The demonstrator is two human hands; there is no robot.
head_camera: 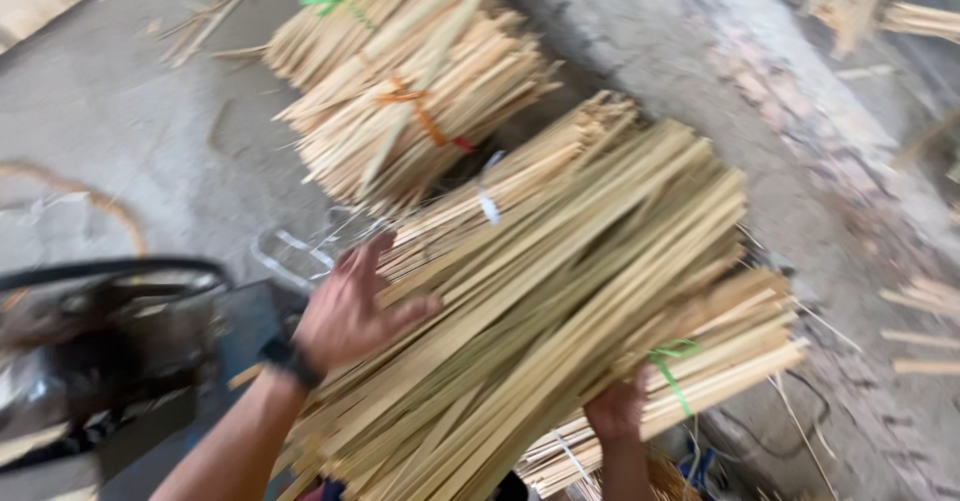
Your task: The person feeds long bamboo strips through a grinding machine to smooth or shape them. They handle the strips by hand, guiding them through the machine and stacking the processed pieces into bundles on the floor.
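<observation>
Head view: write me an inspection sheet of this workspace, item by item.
Surface: grey concrete floor, dusty and stained.
Job's things: big bundle of pale split strips, tilted, held between both hands.
Clutter: tied bundles behind with green and orange ties; another tied bundle below; loose strips at right.
Grippers: left hand flat on the bundle's near side, watch on wrist; right hand supports it from beneath.
Cables: dark cord on floor, lower right.
Surroundings: dark blurred object at left, kind unclear; pale strapping on floor.
</observation>
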